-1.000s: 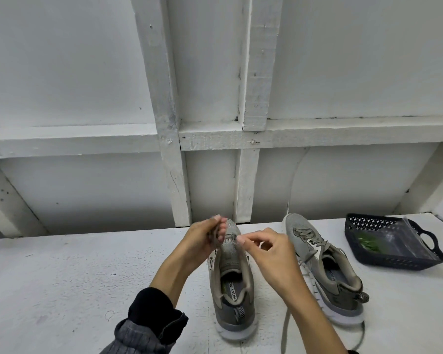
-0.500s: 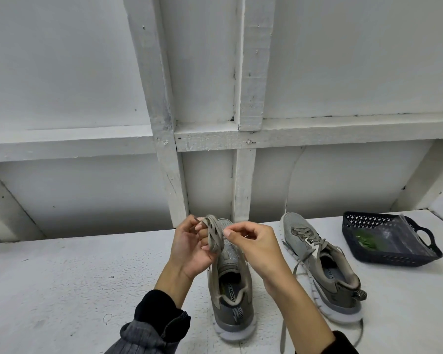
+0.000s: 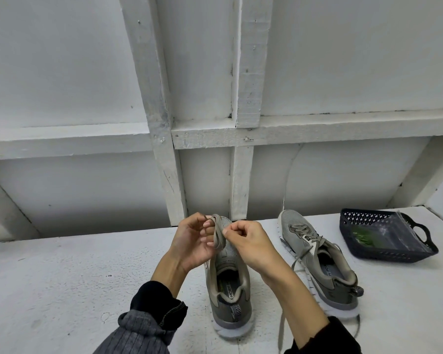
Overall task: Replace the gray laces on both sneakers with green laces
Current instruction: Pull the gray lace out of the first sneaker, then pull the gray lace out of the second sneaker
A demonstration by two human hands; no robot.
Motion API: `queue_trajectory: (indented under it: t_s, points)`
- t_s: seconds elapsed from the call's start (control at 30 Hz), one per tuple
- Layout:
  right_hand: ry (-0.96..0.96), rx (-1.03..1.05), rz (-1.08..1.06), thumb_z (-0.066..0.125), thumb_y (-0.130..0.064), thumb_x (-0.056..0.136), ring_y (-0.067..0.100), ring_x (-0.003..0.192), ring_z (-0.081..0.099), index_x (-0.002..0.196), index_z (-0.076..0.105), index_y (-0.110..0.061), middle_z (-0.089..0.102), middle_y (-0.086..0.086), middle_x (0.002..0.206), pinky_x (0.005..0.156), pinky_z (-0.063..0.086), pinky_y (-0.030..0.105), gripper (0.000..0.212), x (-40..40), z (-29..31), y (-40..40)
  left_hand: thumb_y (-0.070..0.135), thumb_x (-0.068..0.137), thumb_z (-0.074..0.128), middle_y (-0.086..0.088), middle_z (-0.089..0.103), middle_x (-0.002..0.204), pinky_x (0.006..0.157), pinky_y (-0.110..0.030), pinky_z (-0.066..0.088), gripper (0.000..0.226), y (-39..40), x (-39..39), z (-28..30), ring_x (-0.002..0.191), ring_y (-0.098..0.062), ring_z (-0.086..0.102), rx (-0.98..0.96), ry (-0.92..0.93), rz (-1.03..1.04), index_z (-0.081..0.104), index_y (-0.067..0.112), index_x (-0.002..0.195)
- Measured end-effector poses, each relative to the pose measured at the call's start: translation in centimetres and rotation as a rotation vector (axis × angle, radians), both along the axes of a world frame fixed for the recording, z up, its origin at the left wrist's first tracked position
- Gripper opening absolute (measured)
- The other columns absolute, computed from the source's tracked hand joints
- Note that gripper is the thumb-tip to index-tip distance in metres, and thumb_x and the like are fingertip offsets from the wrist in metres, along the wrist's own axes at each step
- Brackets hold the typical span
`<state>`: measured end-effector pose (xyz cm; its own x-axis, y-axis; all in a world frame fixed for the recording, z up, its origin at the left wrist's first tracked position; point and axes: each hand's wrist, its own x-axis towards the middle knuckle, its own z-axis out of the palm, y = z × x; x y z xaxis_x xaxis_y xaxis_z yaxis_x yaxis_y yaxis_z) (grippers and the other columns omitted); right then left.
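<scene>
1. A gray lace (image 3: 218, 235), gathered into a bundle of loops, is being held above the toe of the near sneaker (image 3: 228, 282) by both hands.
2. The left hand (image 3: 193, 242) is being kept curled, palm toward the viewer, with its fingers wrapped round the looped lace.
3. The right hand (image 3: 250, 242) is being kept just beside the left, with thumb and forefinger pinched on the same bundle; the two hands are being held close together, joined by the lace.
4. The near sneaker is being shown standing upright on the white counter (image 3: 62, 277), heel toward the viewer, with no lace visible in its eyelets.
5. The second sneaker (image 3: 320, 261) is being shown to the right of the first, near but apart from it, with its own gray lace (image 3: 304, 232) threaded and loose ends trailing over its side onto the counter.
6. A dark perforated basket (image 3: 384, 236) is being shown farther right on the counter, tilted, with a clear plastic bag (image 3: 394, 235) lying in it.
7. The green laces (image 3: 363, 236) are being seen as a green patch through the bag, inside the basket; their exact shape cannot be told.
8. A white panelled wall (image 3: 87, 72) is being shown rising behind the counter.
</scene>
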<state>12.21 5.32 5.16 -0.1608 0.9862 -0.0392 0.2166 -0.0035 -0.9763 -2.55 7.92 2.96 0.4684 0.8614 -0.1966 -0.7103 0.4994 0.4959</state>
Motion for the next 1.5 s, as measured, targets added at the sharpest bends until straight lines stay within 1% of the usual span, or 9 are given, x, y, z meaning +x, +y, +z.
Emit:
queue_trajectory:
  t_s: [0.13,0.27,0.5,0.73,1.0,1.13,1.23,1.33,1.5]
  points:
    - [-0.014,-0.014,-0.004,0.055,-0.011,0.092,0.001,0.043,0.030,0.070,0.060,-0.011,0.041,-0.009,0.051,0.045,0.026,0.016,0.022,0.6,-0.2,0.5,0.009,0.058,0.079,0.000,0.040,0.056,0.053,-0.024,0.043,0.028,0.5,-0.1,0.1,0.049,-0.012,0.041,0.108,0.122,-0.046,0.051,0.009,0.060]
    - [0.001,-0.017,-0.026,0.055,-0.013,0.093,0.004,0.048,0.030,0.076,0.061,-0.011,0.037,-0.009,0.054,0.046,0.027,0.017,0.018,1.2,-0.5,1.0,0.019,0.086,0.048,-0.003,0.052,0.067,0.064,-0.027,0.038,0.023,0.7,-0.4,-0.4,0.067,-0.016,0.049,0.226,0.425,-0.079,0.049,0.013,0.064]
    - [0.093,-0.085,-0.045,0.057,-0.025,0.095,0.009,0.076,0.056,0.091,0.061,-0.017,0.061,-0.002,0.084,0.059,0.044,0.021,0.010,1.3,-2.1,1.1,0.018,0.090,0.047,0.000,0.050,0.068,0.064,-0.026,0.032,0.017,0.7,-0.1,-0.8,0.064,-0.012,0.045,0.302,0.550,-0.051,0.044,0.013,0.074]
    - [0.204,-0.143,-0.133,0.076,-0.023,0.081,-0.003,0.058,0.058,0.103,0.049,-0.012,0.071,0.004,0.089,0.053,0.042,0.013,0.037,0.9,-1.7,0.1,0.017,0.096,0.039,0.001,0.049,0.069,0.061,-0.026,0.028,0.021,0.5,0.5,-0.7,0.064,-0.010,0.044,0.304,0.605,-0.005,0.046,0.013,0.077]
    - [0.246,-0.130,-0.304,0.067,-0.003,0.082,0.006,0.054,0.052,0.098,0.044,-0.012,0.064,0.002,0.074,0.052,0.041,0.018,0.029,4.8,-1.3,-0.4,0.018,0.101,0.047,0.002,0.062,0.085,0.060,-0.017,0.033,0.023,-0.2,3.0,0.0,0.076,-0.009,0.045,0.463,0.909,-0.092,0.068,0.012,0.094]
    - [0.226,-0.083,-0.459,0.067,-0.002,0.081,0.016,0.066,0.058,0.096,0.049,-0.009,0.066,0.007,0.080,0.058,0.047,0.024,0.025,10.2,-0.9,-1.2,0.018,0.097,0.055,0.008,0.055,0.069,0.055,-0.009,0.038,0.016,-0.1,9.1,1.3,0.062,0.002,0.050,0.524,1.109,-0.044,0.065,0.012,0.086]
    - [0.195,-0.061,-0.607,0.072,-0.006,0.079,0.017,0.072,0.063,0.088,0.052,-0.013,0.067,0.006,0.081,0.066,0.051,0.029,0.023,16.0,-0.8,-2.2,0.022,0.095,0.059,0.006,0.060,0.070,0.056,-0.015,0.039,0.021,0.5,15.9,1.2,0.066,-0.004,0.053,0.605,1.203,-0.038,0.065,0.016,0.077]
    - [0.229,-0.057,-0.724,0.071,-0.003,0.080,0.021,0.073,0.062,0.085,0.050,-0.013,0.065,0.010,0.084,0.068,0.055,0.032,0.024,22.8,-1.0,-3.9,0.021,0.094,0.061,0.003,0.056,0.063,0.059,-0.024,0.036,0.025,0.0,23.9,0.5,0.062,-0.010,0.047,0.648,1.199,-0.066,0.066,0.013,0.072]
    - [0.229,-0.145,-0.887,0.067,-0.005,0.083,0.020,0.070,0.065,0.088,0.051,-0.013,0.067,0.011,0.088,0.070,0.056,0.031,0.019,33.8,-3.2,-7.9,0.023,0.092,0.063,0.005,0.058,0.064,0.056,-0.019,0.046,0.022,-2.7,36.5,-1.8,0.061,-0.008,0.051,0.585,1.189,-0.153,0.066,0.021,0.070]
